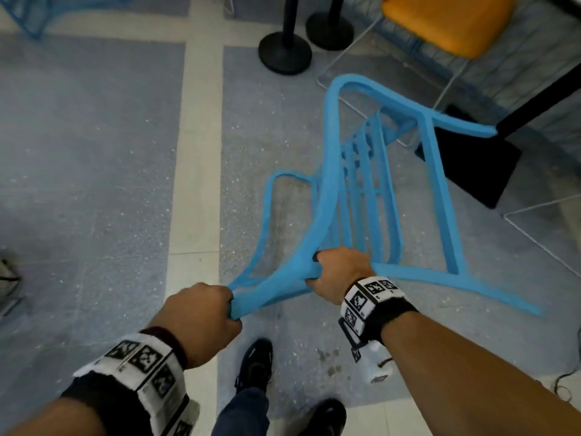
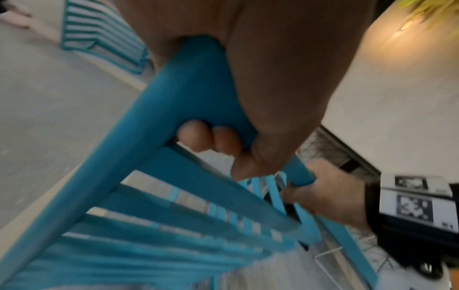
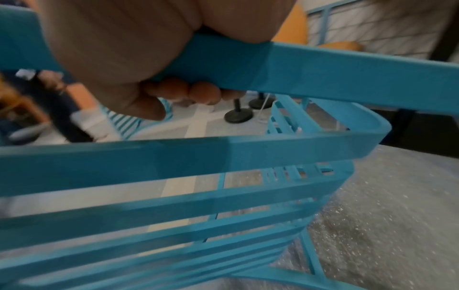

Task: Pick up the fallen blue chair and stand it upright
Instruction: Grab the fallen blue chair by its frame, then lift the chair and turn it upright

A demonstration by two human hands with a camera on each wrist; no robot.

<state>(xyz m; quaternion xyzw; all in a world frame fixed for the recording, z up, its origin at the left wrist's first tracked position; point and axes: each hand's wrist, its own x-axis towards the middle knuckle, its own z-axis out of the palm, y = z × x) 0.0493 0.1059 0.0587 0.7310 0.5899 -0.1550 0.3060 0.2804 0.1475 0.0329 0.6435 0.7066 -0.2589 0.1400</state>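
The blue slatted chair (image 1: 361, 190) is tilted in front of me, its top rail nearest and its legs pointing away and to the right. My left hand (image 1: 204, 316) grips the left end of that rail, fingers curled under it (image 2: 196, 135). My right hand (image 1: 339, 272) grips the rail further right, fingertips (image 3: 203, 92) wrapped beneath the bar. The chair's slats (image 3: 174, 206) run away below the rail (image 2: 174, 94). Whether its legs touch the floor is hard to tell.
Two black post bases (image 1: 284, 53) stand on the floor beyond the chair. An orange-cushioned wire chair (image 1: 446, 20) and a black table leg (image 1: 534, 105) with its dark base are at the right. Another blue chair (image 1: 37, 11) is far left. My shoes (image 1: 256, 363) are below.
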